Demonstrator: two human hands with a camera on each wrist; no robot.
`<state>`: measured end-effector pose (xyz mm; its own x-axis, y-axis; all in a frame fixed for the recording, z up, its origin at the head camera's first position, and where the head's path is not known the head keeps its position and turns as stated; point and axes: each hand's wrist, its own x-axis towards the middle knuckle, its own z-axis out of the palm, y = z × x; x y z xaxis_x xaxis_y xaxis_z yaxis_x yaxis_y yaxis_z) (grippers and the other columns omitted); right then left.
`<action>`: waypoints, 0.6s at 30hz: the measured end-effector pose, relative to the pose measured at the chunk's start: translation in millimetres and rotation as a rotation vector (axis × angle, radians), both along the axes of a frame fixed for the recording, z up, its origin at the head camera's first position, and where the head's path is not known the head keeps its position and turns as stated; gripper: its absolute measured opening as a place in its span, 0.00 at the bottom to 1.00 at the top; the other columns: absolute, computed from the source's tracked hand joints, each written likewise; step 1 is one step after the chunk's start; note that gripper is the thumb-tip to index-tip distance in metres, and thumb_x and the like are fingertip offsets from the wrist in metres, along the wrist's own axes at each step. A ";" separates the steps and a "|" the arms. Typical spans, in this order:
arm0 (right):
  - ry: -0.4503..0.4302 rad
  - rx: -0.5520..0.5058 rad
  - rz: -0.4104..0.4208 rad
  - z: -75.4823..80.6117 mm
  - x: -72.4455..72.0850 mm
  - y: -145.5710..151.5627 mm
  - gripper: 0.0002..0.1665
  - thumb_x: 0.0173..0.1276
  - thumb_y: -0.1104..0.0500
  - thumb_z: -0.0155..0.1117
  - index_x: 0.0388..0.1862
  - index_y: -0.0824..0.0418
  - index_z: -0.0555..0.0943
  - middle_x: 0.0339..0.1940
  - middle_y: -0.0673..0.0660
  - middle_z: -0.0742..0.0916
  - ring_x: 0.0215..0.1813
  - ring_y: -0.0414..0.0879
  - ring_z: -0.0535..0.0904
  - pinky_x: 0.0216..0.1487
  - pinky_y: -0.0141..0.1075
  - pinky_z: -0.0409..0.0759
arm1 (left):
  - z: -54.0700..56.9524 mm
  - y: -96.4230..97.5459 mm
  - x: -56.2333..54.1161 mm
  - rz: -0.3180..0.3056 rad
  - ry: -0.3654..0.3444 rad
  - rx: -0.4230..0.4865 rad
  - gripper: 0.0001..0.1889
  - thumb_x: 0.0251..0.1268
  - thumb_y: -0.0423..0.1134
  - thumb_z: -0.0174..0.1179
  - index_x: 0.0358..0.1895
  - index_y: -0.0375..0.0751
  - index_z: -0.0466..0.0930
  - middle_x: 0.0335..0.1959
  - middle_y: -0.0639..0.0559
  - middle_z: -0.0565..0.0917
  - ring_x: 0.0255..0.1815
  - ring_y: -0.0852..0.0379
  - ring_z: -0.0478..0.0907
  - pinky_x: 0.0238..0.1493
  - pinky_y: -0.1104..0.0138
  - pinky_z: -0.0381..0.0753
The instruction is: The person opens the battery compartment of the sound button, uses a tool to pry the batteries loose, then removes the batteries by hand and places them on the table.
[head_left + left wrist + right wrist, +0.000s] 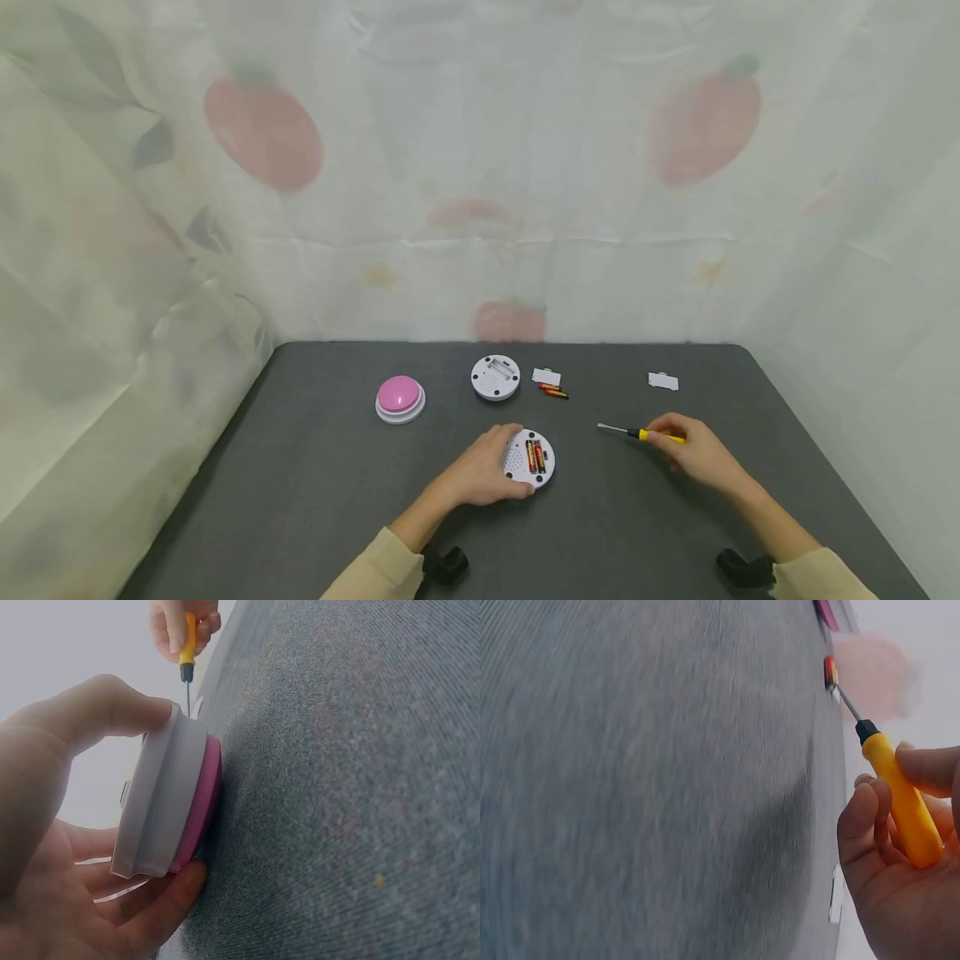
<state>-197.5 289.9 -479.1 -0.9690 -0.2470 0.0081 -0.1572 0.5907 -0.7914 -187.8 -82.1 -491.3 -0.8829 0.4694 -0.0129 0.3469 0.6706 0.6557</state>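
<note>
My left hand (pixel 486 469) grips a round white push-button device (pixel 519 477) by its sides, thumb on the near edge. It is upside down, with its pink dome (pixel 201 806) facing the table in the left wrist view. Two batteries (pixel 536 457) lie side by side in its uncovered compartment. To the right, my right hand (pixel 696 454) holds a screwdriver (pixel 904 799) by its yellow handle, the metal shaft pointing left, apart from the device.
Behind the left hand, another upturned white device (pixel 495 377) shows a bare battery compartment. Beside it lie a white cover (pixel 547 377) and two loose batteries (pixel 553 391). A second cover (pixel 663 381) lies at the back right. An upright pink-domed button (pixel 400 398) stands on the left.
</note>
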 end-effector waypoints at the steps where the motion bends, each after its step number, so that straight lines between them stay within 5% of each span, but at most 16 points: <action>1: 0.003 0.009 -0.020 0.3 0.8 2.5 0.14 0.75 0.54 0.65 0.50 0.63 0.81 0.34 0.59 0.81 0.28 0.45 0.75 0.30 0.37 0.79 | -0.5 0.2 0.3 0.001 -0.001 0.000 0.47 0.47 0.54 0.75 0.72 0.39 0.66 0.59 0.48 0.75 0.54 0.54 0.71 0.56 0.57 0.72; 18: 0.203 0.201 -0.269 -2.5 -2.4 62.0 0.19 0.78 0.53 0.59 0.52 0.69 0.80 0.43 0.65 0.85 0.28 0.44 0.78 0.29 0.35 0.77 | 2.5 1.2 2.3 0.007 0.000 -0.008 0.48 0.48 0.55 0.75 0.72 0.38 0.66 0.62 0.46 0.75 0.56 0.51 0.71 0.58 0.55 0.72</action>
